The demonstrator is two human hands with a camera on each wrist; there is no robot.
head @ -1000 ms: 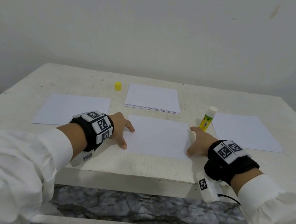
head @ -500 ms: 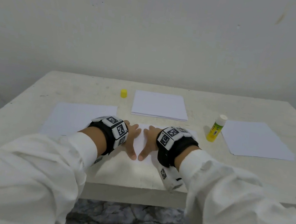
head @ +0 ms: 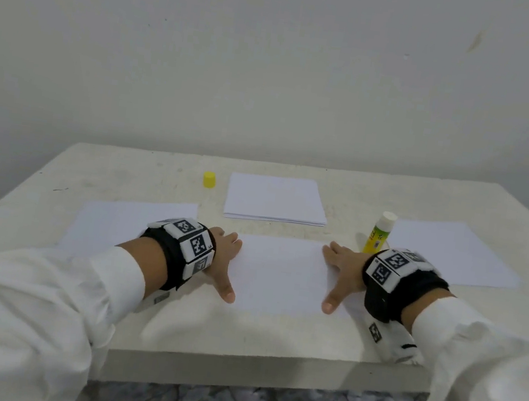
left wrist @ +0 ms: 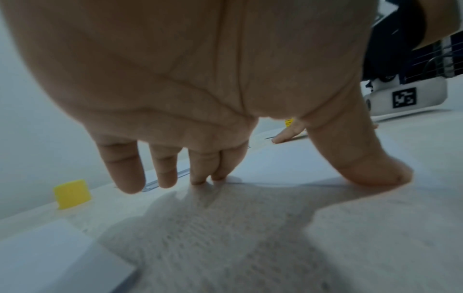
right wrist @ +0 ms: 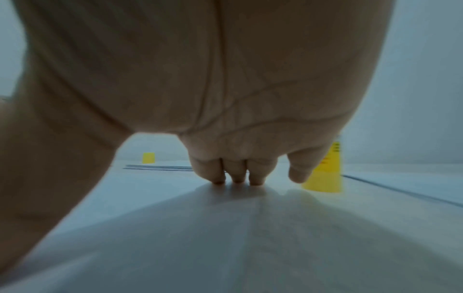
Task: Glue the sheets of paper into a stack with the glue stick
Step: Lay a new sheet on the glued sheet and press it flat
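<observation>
1. The table (head: 375, 188) is off-white and worn, set against a pale wall; every item below lies on its top.
2. A single white sheet of paper (head: 280, 276) lies at the near centre; both hands press on it from opposite edges.
3. A left sheet (head: 118, 225) lies flat beyond the left forearm; a right sheet (head: 451, 252) lies flat past the right wrist, apart from the centre one.
4. A stack of paper (head: 275, 198) sits at the far centre, its edges squared, just behind the centre sheet and not touching it.
5. The left hand (head: 223, 259) is spread flat, grasping nothing; its fingertips (left wrist: 200, 178) and thumb bear down on the left edge of the centre sheet.
6. The right hand (head: 342, 274) is likewise flat and released; its fingers (right wrist: 238, 174) press the sheet's right part, thumb stretched toward the near edge.
7. The glue stick (head: 378, 233) stands upright and uncapped just beyond the right hand, between the centre sheet and the right sheet; its body is yellow-green, its top white.
8. A yellow cap (head: 209, 180) stands alone left of the stack.
</observation>
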